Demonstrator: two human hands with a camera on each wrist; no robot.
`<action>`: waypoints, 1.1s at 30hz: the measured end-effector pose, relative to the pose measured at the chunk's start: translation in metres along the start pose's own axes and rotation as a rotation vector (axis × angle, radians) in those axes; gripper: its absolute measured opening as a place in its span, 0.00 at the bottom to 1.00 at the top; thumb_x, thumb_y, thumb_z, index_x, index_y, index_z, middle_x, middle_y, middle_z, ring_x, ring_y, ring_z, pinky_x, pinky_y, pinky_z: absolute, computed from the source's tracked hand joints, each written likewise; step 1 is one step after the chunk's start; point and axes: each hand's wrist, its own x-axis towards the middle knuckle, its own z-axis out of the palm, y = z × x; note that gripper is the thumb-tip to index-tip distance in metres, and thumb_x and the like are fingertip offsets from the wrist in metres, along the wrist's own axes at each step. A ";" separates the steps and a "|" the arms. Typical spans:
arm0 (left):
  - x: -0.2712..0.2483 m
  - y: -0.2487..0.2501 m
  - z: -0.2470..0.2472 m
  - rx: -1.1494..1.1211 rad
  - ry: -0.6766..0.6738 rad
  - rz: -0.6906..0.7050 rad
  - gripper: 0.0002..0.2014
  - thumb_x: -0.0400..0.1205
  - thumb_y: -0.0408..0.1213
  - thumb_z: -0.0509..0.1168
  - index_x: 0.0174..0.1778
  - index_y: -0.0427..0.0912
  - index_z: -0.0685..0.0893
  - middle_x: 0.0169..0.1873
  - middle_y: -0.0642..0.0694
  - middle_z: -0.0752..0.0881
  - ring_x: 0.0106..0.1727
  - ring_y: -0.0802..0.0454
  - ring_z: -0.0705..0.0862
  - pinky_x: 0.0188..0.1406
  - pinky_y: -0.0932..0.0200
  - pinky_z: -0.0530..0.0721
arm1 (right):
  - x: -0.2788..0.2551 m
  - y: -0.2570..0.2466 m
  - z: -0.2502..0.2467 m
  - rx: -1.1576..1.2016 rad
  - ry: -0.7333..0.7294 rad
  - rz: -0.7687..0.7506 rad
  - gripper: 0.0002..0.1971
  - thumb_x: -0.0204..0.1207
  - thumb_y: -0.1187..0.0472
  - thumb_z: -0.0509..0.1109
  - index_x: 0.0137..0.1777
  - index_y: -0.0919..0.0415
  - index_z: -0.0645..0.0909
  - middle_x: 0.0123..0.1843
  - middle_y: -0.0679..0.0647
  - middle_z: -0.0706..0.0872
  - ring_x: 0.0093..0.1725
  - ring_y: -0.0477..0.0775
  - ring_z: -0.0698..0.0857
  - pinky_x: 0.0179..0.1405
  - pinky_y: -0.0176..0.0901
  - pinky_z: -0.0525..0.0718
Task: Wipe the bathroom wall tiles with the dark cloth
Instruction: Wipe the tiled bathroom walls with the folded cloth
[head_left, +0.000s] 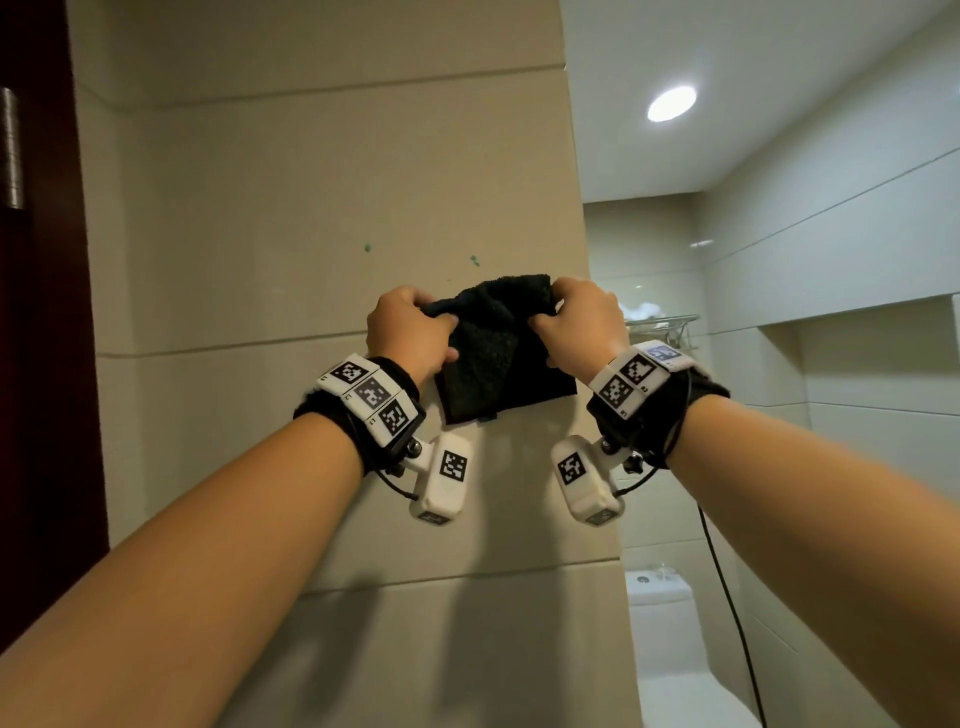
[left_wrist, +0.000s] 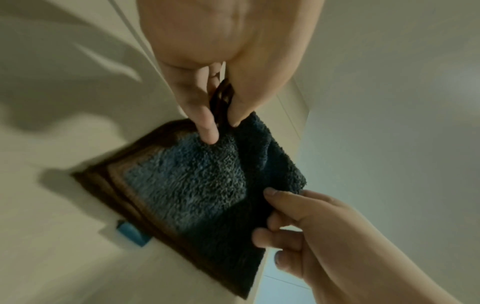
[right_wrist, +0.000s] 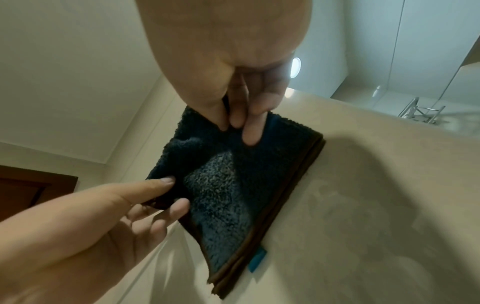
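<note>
A dark, fluffy folded cloth (head_left: 498, 353) hangs in front of the beige wall tiles (head_left: 311, 218), held up by both hands. My left hand (head_left: 410, 325) pinches its upper left corner and my right hand (head_left: 576, 322) pinches the upper right corner. In the left wrist view the left hand (left_wrist: 221, 115) grips the cloth (left_wrist: 197, 181) between thumb and fingers, with the right hand (left_wrist: 293, 222) at its other edge. The right wrist view shows the right hand (right_wrist: 241, 123) pinching the cloth (right_wrist: 233, 185), which has a small blue tag (right_wrist: 257, 260). Two small green spots (head_left: 368, 248) mark the tile above the cloth.
A dark wooden door (head_left: 36, 364) stands at the left. The tiled pillar ends at a corner on the right, where a white toilet (head_left: 670, 649), a metal rack (head_left: 662, 325), a wall niche and a ceiling light (head_left: 671, 103) show. A black cable (head_left: 727, 597) hangs from my right wrist.
</note>
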 end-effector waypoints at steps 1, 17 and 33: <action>0.001 0.002 0.004 -0.028 0.018 -0.006 0.07 0.81 0.32 0.72 0.46 0.45 0.80 0.40 0.46 0.88 0.29 0.48 0.91 0.25 0.54 0.87 | 0.003 0.001 0.001 0.032 -0.011 0.011 0.03 0.71 0.58 0.67 0.42 0.57 0.79 0.39 0.55 0.85 0.35 0.61 0.88 0.36 0.54 0.89; 0.015 0.005 0.030 -0.093 0.218 -0.024 0.24 0.60 0.54 0.75 0.40 0.56 0.65 0.44 0.51 0.76 0.46 0.39 0.87 0.44 0.39 0.90 | 0.013 0.024 0.009 0.039 0.023 -0.229 0.13 0.78 0.58 0.66 0.55 0.53 0.65 0.51 0.53 0.78 0.41 0.60 0.81 0.37 0.48 0.74; -0.019 0.000 0.045 0.449 0.049 0.203 0.23 0.78 0.41 0.72 0.71 0.52 0.82 0.62 0.46 0.68 0.62 0.46 0.76 0.64 0.58 0.78 | 0.012 0.016 0.015 -0.528 -0.146 -0.459 0.30 0.81 0.54 0.62 0.82 0.42 0.59 0.68 0.64 0.66 0.47 0.67 0.84 0.37 0.48 0.77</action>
